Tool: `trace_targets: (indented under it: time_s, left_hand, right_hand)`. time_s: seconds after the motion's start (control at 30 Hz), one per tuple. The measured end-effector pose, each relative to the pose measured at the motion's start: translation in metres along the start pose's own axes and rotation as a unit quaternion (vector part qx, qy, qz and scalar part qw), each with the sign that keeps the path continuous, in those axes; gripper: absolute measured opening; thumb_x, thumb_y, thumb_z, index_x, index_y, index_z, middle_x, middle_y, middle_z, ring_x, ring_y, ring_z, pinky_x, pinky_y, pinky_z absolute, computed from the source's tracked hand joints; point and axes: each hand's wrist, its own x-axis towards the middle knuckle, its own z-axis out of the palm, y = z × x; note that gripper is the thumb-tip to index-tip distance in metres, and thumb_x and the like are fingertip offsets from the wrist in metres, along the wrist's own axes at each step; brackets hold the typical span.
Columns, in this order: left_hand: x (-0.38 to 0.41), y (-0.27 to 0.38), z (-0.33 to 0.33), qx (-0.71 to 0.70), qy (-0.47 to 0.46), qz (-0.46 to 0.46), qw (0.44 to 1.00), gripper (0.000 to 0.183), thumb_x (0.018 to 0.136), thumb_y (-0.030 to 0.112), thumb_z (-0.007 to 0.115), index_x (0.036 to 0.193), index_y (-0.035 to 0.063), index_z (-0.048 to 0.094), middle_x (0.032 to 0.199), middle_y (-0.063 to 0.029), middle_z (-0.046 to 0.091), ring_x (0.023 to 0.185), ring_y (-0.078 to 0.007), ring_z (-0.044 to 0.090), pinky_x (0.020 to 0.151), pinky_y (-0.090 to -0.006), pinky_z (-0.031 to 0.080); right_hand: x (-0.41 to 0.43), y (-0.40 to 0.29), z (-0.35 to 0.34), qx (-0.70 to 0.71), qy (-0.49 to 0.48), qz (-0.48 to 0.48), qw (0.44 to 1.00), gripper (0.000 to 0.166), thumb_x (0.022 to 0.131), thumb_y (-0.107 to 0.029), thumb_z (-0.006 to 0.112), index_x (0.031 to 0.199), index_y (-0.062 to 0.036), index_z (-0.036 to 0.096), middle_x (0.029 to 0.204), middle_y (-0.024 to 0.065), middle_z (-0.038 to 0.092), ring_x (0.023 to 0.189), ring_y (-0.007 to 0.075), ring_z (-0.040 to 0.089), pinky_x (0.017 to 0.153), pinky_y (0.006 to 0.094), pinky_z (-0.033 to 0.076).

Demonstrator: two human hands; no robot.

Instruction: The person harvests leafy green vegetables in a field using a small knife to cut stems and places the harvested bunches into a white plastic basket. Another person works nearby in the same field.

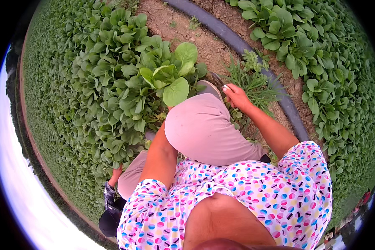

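My right hand [236,96] is closed around the handle of a small knife [218,78] with a dark, slightly curved blade. The blade points up and left, beside the toe of my shoe [210,89]. My left forearm [160,147] passes behind my raised knee [197,125]. Knee and leaves hide the left hand, so its grip does not show. Just beyond the knee, a paler leafy green plant, like pak choi, [172,75] stands out above the darker ones. Whether the left hand touches it cannot be seen.
Dense leafy greens [103,78] fill the left; another bed [328,62] lies right. A dark hose [228,34] curves along the bare soil path [187,31]. Grassy weeds [256,84] grow near my right hand. Close at lower left are another person's hand [115,176] and black cap [107,223].
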Motion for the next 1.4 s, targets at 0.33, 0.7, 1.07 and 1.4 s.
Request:
trace_targets:
  time_s: [0.33,0.7,1.07,1.4]
  left_hand:
    - [0.042,0.009,0.016,-0.172,0.057,-0.032,0.983,0.081,0.076,0.027,0.083,0.142,0.0014,0.044,0.139,-0.012,0.052,0.123,-0.0257,0.052,0.104,-0.0384,0.041]
    - [0.101,-0.006,-0.023,-0.279,0.182,-0.058,0.941,0.096,0.07,0.024,0.09,0.147,0.0001,0.038,0.15,-0.012,0.045,0.132,-0.0252,0.046,0.11,-0.0389,0.037]
    - [0.1,-0.042,-0.032,-0.341,0.143,-0.114,0.922,0.088,0.075,0.027,0.085,0.145,0.0019,0.038,0.146,-0.0103,0.047,0.131,-0.0253,0.046,0.107,-0.0407,0.039]
    - [0.077,-0.015,-0.026,-0.375,0.118,-0.124,0.911,0.075,0.076,0.026,0.083,0.14,0.007,0.047,0.139,-0.0072,0.051,0.121,-0.0262,0.049,0.098,-0.0445,0.047]
  right_hand:
    - [0.038,0.059,0.03,-0.114,0.034,-0.076,0.99,0.04,0.097,-0.037,0.058,0.116,-0.0022,0.06,0.087,0.005,0.061,0.084,0.0166,0.058,0.077,0.0335,0.048]
    - [0.121,0.017,0.089,-0.313,-0.054,-0.042,0.947,0.044,0.096,-0.044,0.05,0.105,-0.0041,0.066,0.1,0.0175,0.068,0.095,0.0347,0.065,0.083,0.0445,0.05]
    - [0.164,-0.019,0.15,-0.417,-0.096,0.038,0.903,0.046,0.099,-0.041,0.042,0.103,-0.0016,0.066,0.088,0.0161,0.07,0.081,0.0364,0.069,0.083,0.0484,0.051]
    - [0.177,-0.006,0.16,-0.55,-0.119,-0.012,0.826,0.047,0.1,-0.037,0.04,0.11,-0.0016,0.068,0.104,0.0151,0.073,0.101,0.0329,0.068,0.089,0.048,0.051]
